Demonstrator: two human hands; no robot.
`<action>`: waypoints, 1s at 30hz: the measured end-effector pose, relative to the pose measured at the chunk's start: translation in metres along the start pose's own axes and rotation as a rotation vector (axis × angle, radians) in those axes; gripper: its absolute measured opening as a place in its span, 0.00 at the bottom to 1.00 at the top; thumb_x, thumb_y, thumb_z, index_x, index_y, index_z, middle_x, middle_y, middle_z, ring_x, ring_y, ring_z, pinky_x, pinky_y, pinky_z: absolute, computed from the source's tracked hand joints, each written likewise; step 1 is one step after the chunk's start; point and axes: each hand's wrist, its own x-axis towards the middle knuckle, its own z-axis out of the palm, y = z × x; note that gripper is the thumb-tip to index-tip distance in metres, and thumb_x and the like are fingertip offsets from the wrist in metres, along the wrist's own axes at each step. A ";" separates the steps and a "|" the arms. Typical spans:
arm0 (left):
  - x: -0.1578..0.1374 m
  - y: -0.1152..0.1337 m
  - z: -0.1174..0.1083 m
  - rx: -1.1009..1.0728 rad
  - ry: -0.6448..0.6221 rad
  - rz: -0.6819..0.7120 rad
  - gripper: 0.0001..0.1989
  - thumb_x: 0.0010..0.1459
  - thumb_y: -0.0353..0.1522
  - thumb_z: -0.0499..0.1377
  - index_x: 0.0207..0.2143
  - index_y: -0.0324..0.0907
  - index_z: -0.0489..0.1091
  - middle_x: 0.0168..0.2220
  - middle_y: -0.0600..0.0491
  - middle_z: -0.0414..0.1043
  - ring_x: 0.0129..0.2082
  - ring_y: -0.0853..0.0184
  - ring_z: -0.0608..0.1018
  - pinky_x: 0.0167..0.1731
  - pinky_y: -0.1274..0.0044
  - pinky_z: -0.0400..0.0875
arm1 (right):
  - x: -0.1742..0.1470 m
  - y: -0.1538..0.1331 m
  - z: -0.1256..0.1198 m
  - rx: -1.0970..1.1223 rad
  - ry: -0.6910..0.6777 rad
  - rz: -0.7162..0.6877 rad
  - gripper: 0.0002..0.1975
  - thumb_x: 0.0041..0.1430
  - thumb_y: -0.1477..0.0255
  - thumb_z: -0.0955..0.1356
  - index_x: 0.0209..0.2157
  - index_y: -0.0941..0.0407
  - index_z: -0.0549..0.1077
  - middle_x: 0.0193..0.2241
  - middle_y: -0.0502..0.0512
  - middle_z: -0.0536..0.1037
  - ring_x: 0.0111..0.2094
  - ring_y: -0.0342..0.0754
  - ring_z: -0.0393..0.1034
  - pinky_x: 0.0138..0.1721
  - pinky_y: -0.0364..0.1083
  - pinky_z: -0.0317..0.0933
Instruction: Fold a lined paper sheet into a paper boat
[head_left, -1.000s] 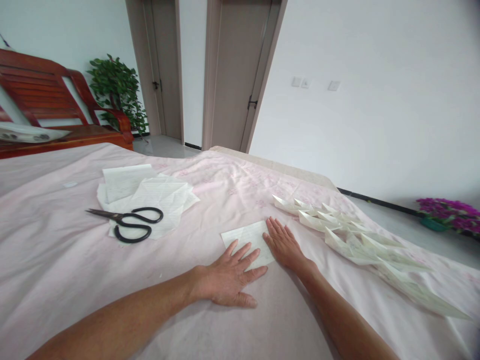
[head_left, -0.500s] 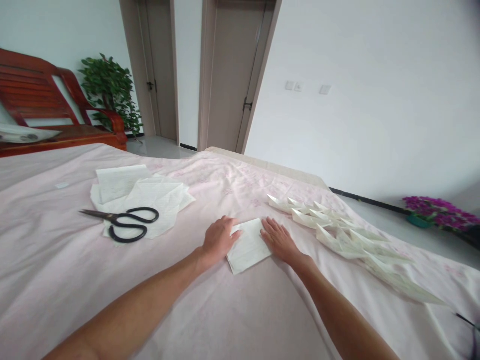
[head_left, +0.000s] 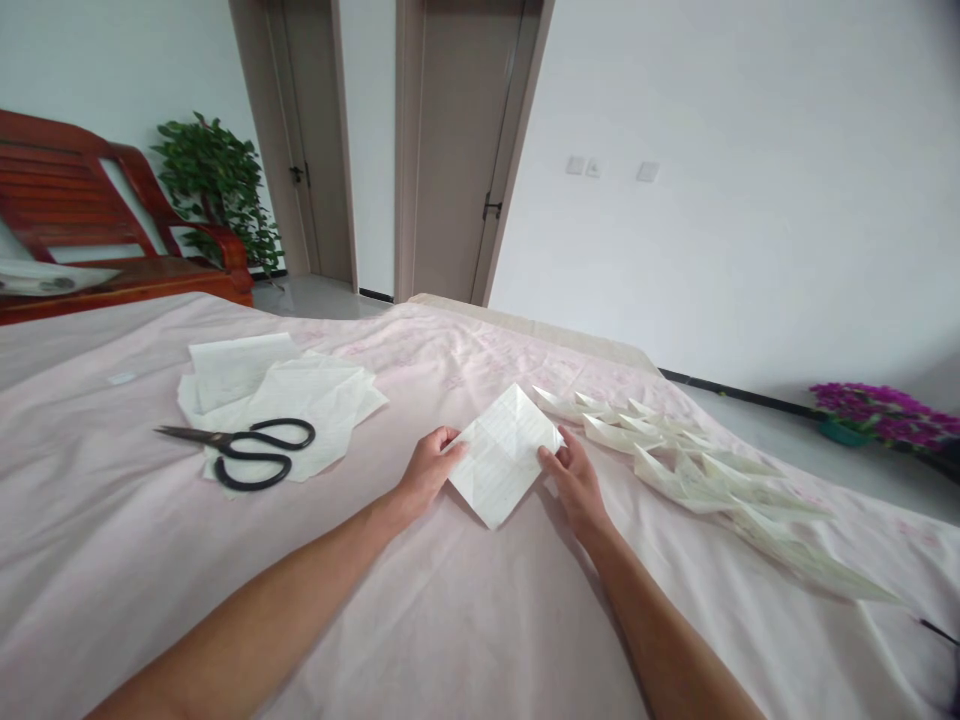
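**Holding a creased sheet at two corners**

Gripping from both sides, the hands hold one paper sheet (head_left: pixel 504 455) in the head view, which is the only view. The left hand (head_left: pixel 427 470) pinches the sheet's left corner between thumb and fingers. The right hand (head_left: pixel 574 478) pinches its right corner the same way. The sheet is turned like a diamond, shows crease lines and faint ruled lines, and sits over the middle of the pink bedsheet (head_left: pixel 112 560); its near corner looks to touch the cloth, its far corner is lifted.

Just right of the right hand, a row of folded paper boats (head_left: pixel 697 475) runs off toward the right edge. Well to the left lie black scissors (head_left: pixel 240 452) on a loose pile of papers (head_left: pixel 285 385). Beyond the bed stand a wooden bench (head_left: pixel 90 220), a green plant (head_left: pixel 214 180), two doors (head_left: pixel 457 140), and purple flowers (head_left: pixel 885 410) on the floor at right.
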 end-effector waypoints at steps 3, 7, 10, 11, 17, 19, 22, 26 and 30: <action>-0.011 0.002 0.010 -0.049 0.022 -0.047 0.15 0.49 0.40 0.62 0.34 0.38 0.69 0.32 0.52 0.73 0.33 0.66 0.74 0.34 0.76 0.66 | -0.006 -0.014 0.004 0.200 -0.062 0.046 0.32 0.54 0.56 0.70 0.56 0.58 0.66 0.39 0.58 0.80 0.35 0.51 0.73 0.36 0.48 0.67; -0.020 0.002 0.015 -0.100 -0.027 -0.083 0.17 0.48 0.39 0.63 0.37 0.38 0.68 0.35 0.51 0.73 0.35 0.65 0.74 0.36 0.75 0.67 | -0.014 -0.017 0.011 0.306 -0.061 0.096 0.25 0.47 0.59 0.74 0.44 0.59 0.74 0.37 0.59 0.80 0.34 0.52 0.74 0.34 0.48 0.67; -0.021 0.002 0.013 -0.101 -0.115 -0.066 0.18 0.47 0.37 0.64 0.39 0.38 0.68 0.36 0.51 0.74 0.36 0.64 0.75 0.37 0.76 0.67 | -0.017 -0.013 0.015 0.351 -0.042 0.143 0.24 0.45 0.60 0.75 0.42 0.59 0.75 0.38 0.60 0.81 0.33 0.53 0.74 0.34 0.49 0.68; -0.021 0.001 0.013 -0.100 -0.157 -0.069 0.18 0.47 0.37 0.64 0.40 0.38 0.69 0.36 0.51 0.74 0.36 0.64 0.75 0.37 0.76 0.67 | -0.017 -0.012 0.016 0.368 -0.034 0.145 0.24 0.45 0.60 0.76 0.42 0.59 0.75 0.38 0.59 0.81 0.33 0.53 0.74 0.34 0.50 0.68; -0.019 0.004 0.012 0.000 -0.482 -0.158 0.16 0.45 0.34 0.66 0.37 0.36 0.74 0.33 0.51 0.76 0.36 0.62 0.76 0.37 0.75 0.67 | -0.013 -0.016 0.012 0.444 -0.012 0.104 0.21 0.47 0.60 0.75 0.40 0.57 0.75 0.34 0.56 0.81 0.31 0.51 0.75 0.34 0.49 0.67; -0.019 0.007 0.012 -0.041 -0.557 -0.182 0.17 0.44 0.35 0.68 0.37 0.37 0.74 0.34 0.51 0.77 0.37 0.62 0.77 0.39 0.75 0.67 | -0.011 -0.017 0.010 0.435 0.004 0.088 0.20 0.47 0.60 0.74 0.39 0.57 0.75 0.32 0.54 0.81 0.29 0.50 0.74 0.33 0.48 0.67; -0.018 0.008 0.012 -0.139 -0.519 -0.192 0.17 0.47 0.39 0.67 0.36 0.37 0.74 0.33 0.52 0.76 0.34 0.65 0.76 0.37 0.76 0.67 | -0.010 -0.018 0.008 0.421 0.022 0.059 0.19 0.48 0.59 0.74 0.38 0.57 0.75 0.32 0.53 0.81 0.29 0.49 0.74 0.33 0.47 0.67; -0.017 0.002 0.012 -0.171 -0.356 -0.180 0.17 0.50 0.43 0.65 0.29 0.37 0.72 0.25 0.55 0.72 0.25 0.70 0.72 0.29 0.80 0.63 | -0.013 -0.022 0.009 0.435 -0.034 0.033 0.19 0.52 0.58 0.72 0.41 0.56 0.74 0.36 0.55 0.81 0.32 0.50 0.74 0.34 0.47 0.67; -0.017 0.000 0.014 -0.223 -0.314 -0.162 0.19 0.51 0.45 0.65 0.33 0.37 0.74 0.27 0.54 0.74 0.28 0.68 0.74 0.32 0.78 0.66 | -0.017 -0.025 0.012 0.422 -0.089 0.087 0.22 0.48 0.58 0.74 0.41 0.56 0.75 0.35 0.55 0.81 0.32 0.51 0.75 0.35 0.48 0.67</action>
